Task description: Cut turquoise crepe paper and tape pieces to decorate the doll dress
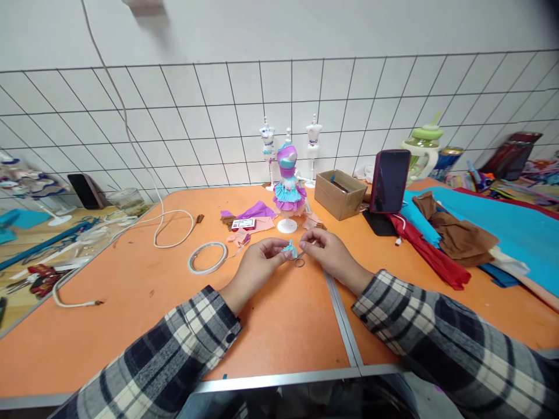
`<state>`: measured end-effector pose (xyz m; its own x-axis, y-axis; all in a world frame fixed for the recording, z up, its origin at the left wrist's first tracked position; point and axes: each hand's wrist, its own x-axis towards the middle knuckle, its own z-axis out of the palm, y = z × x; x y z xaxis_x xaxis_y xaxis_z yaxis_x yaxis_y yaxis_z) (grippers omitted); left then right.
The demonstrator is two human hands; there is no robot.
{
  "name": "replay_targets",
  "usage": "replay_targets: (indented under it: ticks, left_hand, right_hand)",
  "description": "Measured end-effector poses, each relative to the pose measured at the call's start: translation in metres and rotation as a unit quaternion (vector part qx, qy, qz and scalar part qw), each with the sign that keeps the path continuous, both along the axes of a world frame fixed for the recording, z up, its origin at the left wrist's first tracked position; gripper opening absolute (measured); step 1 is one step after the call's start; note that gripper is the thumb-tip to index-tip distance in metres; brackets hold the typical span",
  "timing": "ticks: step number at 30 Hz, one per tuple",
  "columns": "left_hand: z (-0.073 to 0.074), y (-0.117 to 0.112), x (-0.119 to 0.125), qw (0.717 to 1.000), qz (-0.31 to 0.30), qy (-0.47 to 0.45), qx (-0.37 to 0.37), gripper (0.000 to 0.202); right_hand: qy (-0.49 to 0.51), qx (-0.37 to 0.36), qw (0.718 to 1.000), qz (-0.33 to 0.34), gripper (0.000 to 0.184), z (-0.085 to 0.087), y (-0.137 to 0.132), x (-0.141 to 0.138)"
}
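Observation:
My left hand [258, 262] pinches a small light-blue scrap of fabric [289, 249] over the orange table [131, 314]. My right hand [328, 251] is closed beside it, fingers on the same scrap, with small scissors [299, 261] lying just under the two hands. Beyond the hands stands a small mannequin [287, 181] in a purple and blue ruffled dress on a white round base. Purple and pink fabric pieces [253, 216] lie left of the base.
A roll of tape [207, 257] and a white cable [166, 227] lie to the left. A cardboard box [339, 193], a propped phone [389, 180], and blue, red and brown cloth [454, 233] sit right. Two bare white mannequins [312, 139] stand by the wire grid.

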<state>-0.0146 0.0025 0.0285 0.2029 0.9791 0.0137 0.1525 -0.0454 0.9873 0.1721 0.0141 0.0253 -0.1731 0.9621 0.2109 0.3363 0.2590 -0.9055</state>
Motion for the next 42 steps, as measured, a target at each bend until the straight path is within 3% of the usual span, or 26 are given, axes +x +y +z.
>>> replay_targets:
  ticks: [3,8,14,23,30,36,42]
  left_hand:
    - [-0.001,0.0,0.001,1.0,0.007,-0.015,0.007,0.03]
    - [0.0,-0.003,0.003,1.0,0.01,-0.015,0.021,0.028]
    - [0.002,-0.002,-0.001,1.0,0.003,0.002,0.025,0.029]
    - [0.005,-0.004,0.001,0.999,0.005,0.017,0.047,0.031]
    - [0.006,-0.008,0.007,0.999,0.008,-0.049,-0.017,0.065]
    - [0.008,-0.012,0.014,0.999,0.034,-0.009,0.001,0.059]
    - [-0.001,-0.007,0.01,0.998,0.006,0.029,0.056,0.057]
  right_hand:
    - [0.019,-0.008,1.0,0.02,0.019,0.001,-0.002,-0.001]
    - [0.096,-0.139,0.984,0.061,0.026,0.002,-0.007,-0.005]
    - [0.125,-0.192,0.969,0.088,0.023,0.002,-0.006,-0.003]
    - [0.114,-0.144,0.982,0.04,0.026,0.003,-0.006,-0.004]
    - [0.162,-0.127,0.978,0.034,0.03,0.004,-0.007,-0.007]
    - [0.184,-0.11,0.975,0.055,0.029,0.008,-0.01,-0.012]
    - [0.155,-0.053,0.986,0.039,0.028,0.001,-0.007,-0.008]
